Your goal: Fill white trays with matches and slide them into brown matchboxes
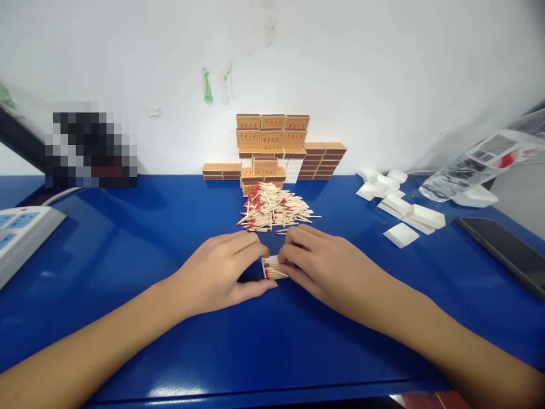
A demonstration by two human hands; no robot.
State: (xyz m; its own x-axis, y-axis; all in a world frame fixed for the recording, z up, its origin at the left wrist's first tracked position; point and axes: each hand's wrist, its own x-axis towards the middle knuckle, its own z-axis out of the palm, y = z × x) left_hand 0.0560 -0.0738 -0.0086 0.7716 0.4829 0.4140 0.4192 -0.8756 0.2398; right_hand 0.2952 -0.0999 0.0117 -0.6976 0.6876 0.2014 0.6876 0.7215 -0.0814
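Note:
A small white matchbox tray (271, 260) with red-headed matches (276, 274) in it lies on the blue table in front of me. My left hand (223, 270) grips the tray at its left, thumb along the near side and fingers along the far side. From the right, my right hand (317, 258) has its fingertips pinched on the matches at the tray's right end, covering that end. Just beyond both hands rises a loose heap of matches (276, 207), with a few stray sticks at its near edge.
Yellow-orange matchboxes (272, 139) are stacked against the wall behind the heap. To the right lie several white trays (400, 236), a tilted plastic bottle (464, 165) and a dark phone (506, 250). A white power strip (29, 238) sits at the left on the blue table (255, 352).

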